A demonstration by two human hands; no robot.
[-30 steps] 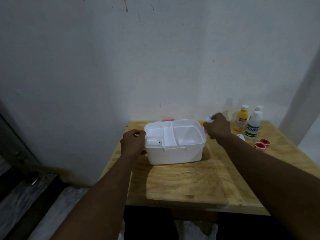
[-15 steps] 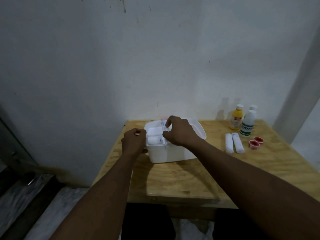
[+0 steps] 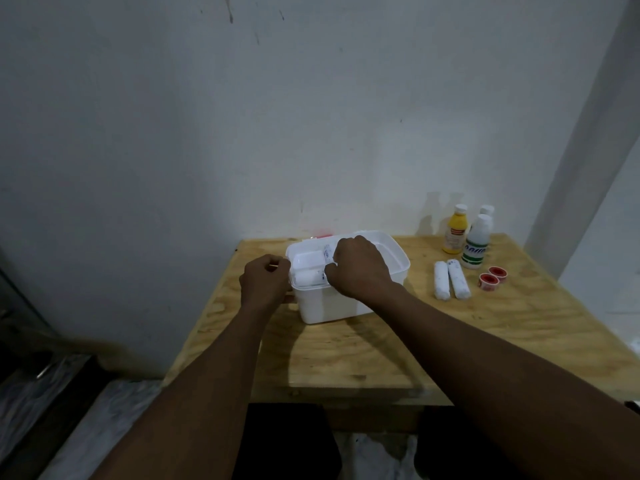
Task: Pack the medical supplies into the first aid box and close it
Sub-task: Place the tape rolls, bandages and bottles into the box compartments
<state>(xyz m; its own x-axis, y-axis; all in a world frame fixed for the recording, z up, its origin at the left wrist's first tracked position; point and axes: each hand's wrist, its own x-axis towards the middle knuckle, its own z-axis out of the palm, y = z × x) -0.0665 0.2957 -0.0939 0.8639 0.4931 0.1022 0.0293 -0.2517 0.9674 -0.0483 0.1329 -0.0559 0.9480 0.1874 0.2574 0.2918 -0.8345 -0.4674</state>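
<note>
The white first aid box (image 3: 332,306) stands open on the wooden table (image 3: 381,355), near its far left. My left hand (image 3: 265,282) grips the box's left side. Over the box's inner tray, my right hand (image 3: 360,268) is closed on a white bandage roll (image 3: 326,252), beside another white roll (image 3: 308,276) that lies in the tray's left compartment. Right of the box lie two white bandage rolls (image 3: 450,284) side by side. Behind them stand a yellow bottle (image 3: 455,235) and two white bottles (image 3: 477,245). Two red tape rolls (image 3: 491,277) sit beside them.
The table stands against a white wall (image 3: 311,133). A red object (image 3: 322,233) shows partly behind the box. A white pillar (image 3: 588,150) rises at the right. Dark floor and steps (image 3: 41,393) lie left of the table.
My right hand came from the table's right side with a white roll and moved over the box's left half. The left hand has stayed on the box.
</note>
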